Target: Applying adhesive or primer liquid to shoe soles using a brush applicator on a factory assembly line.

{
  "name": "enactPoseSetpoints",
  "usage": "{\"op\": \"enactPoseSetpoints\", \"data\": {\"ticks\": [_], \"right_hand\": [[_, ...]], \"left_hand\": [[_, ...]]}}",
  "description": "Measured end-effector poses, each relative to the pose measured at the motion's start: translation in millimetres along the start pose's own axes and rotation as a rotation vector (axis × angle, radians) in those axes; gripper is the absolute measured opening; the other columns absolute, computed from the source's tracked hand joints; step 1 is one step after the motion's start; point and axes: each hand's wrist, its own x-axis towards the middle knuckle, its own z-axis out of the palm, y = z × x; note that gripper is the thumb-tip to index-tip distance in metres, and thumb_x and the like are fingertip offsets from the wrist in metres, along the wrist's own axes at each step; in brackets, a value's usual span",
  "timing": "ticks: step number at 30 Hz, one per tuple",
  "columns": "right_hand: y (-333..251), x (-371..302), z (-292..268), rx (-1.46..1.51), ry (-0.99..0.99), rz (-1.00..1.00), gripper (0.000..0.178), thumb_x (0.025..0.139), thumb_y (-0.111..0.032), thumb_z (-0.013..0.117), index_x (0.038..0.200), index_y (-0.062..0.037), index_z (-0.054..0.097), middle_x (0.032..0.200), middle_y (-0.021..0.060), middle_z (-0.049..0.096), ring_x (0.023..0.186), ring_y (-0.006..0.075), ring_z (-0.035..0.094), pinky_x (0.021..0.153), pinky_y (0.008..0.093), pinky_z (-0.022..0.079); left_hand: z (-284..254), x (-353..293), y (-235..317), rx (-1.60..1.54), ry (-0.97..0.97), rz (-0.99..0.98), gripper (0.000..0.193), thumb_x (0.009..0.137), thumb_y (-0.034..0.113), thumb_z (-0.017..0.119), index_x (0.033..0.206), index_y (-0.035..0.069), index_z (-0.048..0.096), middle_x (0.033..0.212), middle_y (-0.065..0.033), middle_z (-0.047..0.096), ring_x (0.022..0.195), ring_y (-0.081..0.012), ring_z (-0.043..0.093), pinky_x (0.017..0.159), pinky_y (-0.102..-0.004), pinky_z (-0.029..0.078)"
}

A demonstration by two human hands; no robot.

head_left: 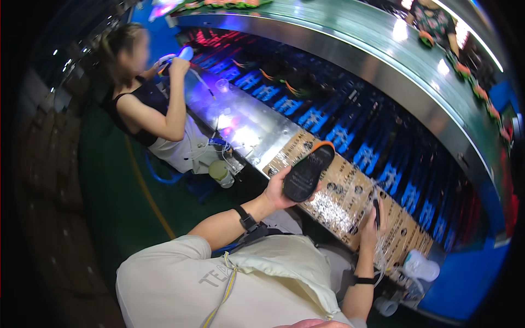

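In my left hand (277, 191), raised over the near edge of the workbench, is a black insole (307, 174) with a thin orange rim at its upper end. The fingers wrap around its lower part, and pale print shows on its black face. My right hand (373, 220) is closed around a slim black handheld tool (377, 212), held over the bench farther right. What kind of tool it is cannot be made out. Brown printed cardboard under clear wrap (344, 198) covers the bench beneath both hands.
Beyond the bench runs a dark conveyor with blue-lit slats (340, 136), and behind it a raised green belt (350, 27) carrying orange-green shoe parts (462, 69). A seated co-worker (158, 109) works at left near a lidded container (221, 174). A white bottle (421, 266) is at right.
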Motion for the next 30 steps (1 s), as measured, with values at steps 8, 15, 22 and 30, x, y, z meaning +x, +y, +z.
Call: {"op": "enactPoseSetpoints", "data": {"ticks": [8, 15, 22, 30], "right_hand": [[24, -12, 10, 0.166, -0.017, 0.214, 0.033, 0.098, -0.01, 0.059, 0.125, 0.0089, 0.063, 0.117, 0.0208, 0.068, 0.106, 0.032, 0.064, 0.097, 0.0388, 0.047], [13, -15, 5, 0.11, -0.01, 0.169, 0.035, 0.099, -0.01, 0.058, 0.129, 0.008, 0.062, 0.12, 0.0208, 0.067, 0.108, 0.0308, 0.064, 0.098, 0.038, 0.046], [4, -16, 3, 0.525, -0.108, 0.477, 0.041, 0.105, -0.016, 0.053, 0.144, -0.0029, 0.052, 0.09, 0.0049, 0.068, 0.069, 0.0064, 0.054, 0.064, 0.0218, 0.046], [-124, 15, 46, 0.913, -0.239, 0.551, 0.051, 0.1, -0.023, 0.062, 0.144, -0.0089, 0.039, 0.131, 0.0162, 0.062, 0.114, 0.0222, 0.062, 0.089, 0.0338, 0.054]], "left_hand": [[152, 13, 57, 0.603, -0.382, -0.014, 0.082, 0.098, 0.061, 0.042, 0.153, 0.001, 0.035, 0.139, -0.0299, 0.053, 0.113, -0.0443, 0.064, 0.078, -0.0507, 0.062], [259, 112, 83, 0.286, -0.277, 0.467, 0.09, 0.1, 0.066, 0.043, 0.151, -0.007, 0.028, 0.147, -0.0369, 0.038, 0.133, -0.0477, 0.048, 0.108, -0.0502, 0.047], [157, 151, 63, 0.52, 0.114, 0.403, 0.063, 0.107, 0.048, 0.034, 0.125, -0.008, 0.056, 0.116, -0.0205, 0.066, 0.104, -0.0331, 0.066, 0.088, -0.0434, 0.054], [120, 178, 26, 0.659, 0.237, 0.509, 0.062, 0.107, 0.05, 0.034, 0.12, -0.005, 0.058, 0.109, -0.0201, 0.068, 0.095, -0.0308, 0.068, 0.081, -0.0429, 0.055]]}}
